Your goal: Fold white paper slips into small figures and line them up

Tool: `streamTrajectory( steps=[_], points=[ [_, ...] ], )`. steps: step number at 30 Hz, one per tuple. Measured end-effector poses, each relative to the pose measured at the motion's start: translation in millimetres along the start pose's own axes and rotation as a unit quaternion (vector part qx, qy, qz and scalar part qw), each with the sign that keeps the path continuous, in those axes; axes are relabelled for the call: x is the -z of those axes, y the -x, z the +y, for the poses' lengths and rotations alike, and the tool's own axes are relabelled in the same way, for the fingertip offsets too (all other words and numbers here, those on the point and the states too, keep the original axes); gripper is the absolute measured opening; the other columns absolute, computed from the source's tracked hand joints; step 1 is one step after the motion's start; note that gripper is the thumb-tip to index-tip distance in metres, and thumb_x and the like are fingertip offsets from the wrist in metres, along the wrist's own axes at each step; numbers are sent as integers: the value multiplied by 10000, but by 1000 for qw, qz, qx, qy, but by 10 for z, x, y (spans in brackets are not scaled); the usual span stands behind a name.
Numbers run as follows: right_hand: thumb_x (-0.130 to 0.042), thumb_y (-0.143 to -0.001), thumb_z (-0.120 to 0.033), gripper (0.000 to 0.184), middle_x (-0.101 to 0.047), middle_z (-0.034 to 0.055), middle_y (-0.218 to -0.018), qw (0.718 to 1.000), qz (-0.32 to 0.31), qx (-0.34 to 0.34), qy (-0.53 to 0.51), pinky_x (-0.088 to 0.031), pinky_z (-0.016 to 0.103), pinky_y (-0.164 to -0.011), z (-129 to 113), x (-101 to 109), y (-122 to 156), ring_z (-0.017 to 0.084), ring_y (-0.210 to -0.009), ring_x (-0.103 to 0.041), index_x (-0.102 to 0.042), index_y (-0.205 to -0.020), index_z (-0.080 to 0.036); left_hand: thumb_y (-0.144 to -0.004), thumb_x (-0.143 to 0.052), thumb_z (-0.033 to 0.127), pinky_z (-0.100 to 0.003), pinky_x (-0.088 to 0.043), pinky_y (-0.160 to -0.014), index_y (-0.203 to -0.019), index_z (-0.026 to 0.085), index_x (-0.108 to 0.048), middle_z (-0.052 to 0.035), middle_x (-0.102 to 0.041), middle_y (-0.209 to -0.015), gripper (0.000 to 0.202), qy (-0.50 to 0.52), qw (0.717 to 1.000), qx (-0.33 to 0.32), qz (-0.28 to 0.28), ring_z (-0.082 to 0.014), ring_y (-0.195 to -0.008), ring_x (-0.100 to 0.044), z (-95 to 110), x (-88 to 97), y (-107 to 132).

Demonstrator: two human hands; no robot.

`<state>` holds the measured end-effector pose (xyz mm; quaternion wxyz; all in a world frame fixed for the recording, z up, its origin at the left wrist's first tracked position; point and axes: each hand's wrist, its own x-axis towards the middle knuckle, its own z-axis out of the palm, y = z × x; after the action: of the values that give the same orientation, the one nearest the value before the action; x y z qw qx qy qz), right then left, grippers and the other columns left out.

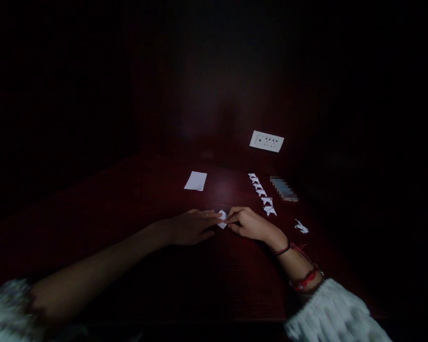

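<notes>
A small folded piece of white paper (222, 218) lies on the dark red table (171, 280), pinched from both sides. My left hand (194, 226) rests flat-ish on the table with its fingertips pressed on the paper's left edge. My right hand (248, 222) has its fingers curled and pinches the paper's right edge. Red bands circle my right wrist. The room is very dim.
A row of several small folded white paper pieces (262, 194) lies right of my hands, and one more folded piece (301, 227) sits further right. A flat white paper square (196, 181) lies behind. A phone (284, 189) and a white wall socket (267, 141) are at the back.
</notes>
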<state>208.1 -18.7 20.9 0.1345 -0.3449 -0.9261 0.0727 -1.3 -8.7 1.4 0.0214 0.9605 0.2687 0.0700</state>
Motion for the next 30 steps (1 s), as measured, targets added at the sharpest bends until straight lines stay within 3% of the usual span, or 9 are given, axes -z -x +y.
streamTrajectory(
  steps=[10,15,17,25,30],
  points=[
    [-448,-702,-102,238,-570,37,-870,995,-27,-21,92,-372,221,-696,-108,108,52,129,-787,-526,-608,-858,-182,-837,-315,341,-346,-295,-874,-1191,230,-333,-50,-337,-1264,371,-24,999,12,29,-205,-1126,-336,51,13,18],
    [-447,-751,-211,240,-554,34,-892,997,8,-25,79,-367,228,-709,-89,79,32,127,-805,-516,-574,-955,-205,-833,-320,346,-390,-233,-908,-1196,219,-323,-63,-194,-1326,385,-59,996,5,61,-253,-1199,-156,65,-20,20],
    [-448,-758,-236,241,-555,37,-870,997,6,-21,73,-369,226,-696,-80,53,15,124,-787,-515,-571,-963,-198,-839,-303,347,-395,-209,-920,-1224,208,-272,-67,-214,-1319,411,-58,997,-1,49,-246,-1203,-141,73,-25,18],
    [-459,-750,-223,184,-561,33,-829,998,-21,-17,51,-366,218,-680,-46,18,16,122,-774,-518,-614,-841,-178,-843,-293,349,-354,-179,-934,-1191,197,-312,-65,-370,-1231,381,-45,998,-10,37,-193,-1110,-338,27,-29,16],
    [-451,-754,-221,222,-550,36,-845,998,-8,-24,63,-359,220,-671,-45,26,47,125,-781,-511,-588,-927,-196,-838,-308,332,-323,-236,-889,-1197,193,-304,-63,-385,-1208,385,-41,999,-15,30,-191,-1058,-387,28,32,13]
  ],
)
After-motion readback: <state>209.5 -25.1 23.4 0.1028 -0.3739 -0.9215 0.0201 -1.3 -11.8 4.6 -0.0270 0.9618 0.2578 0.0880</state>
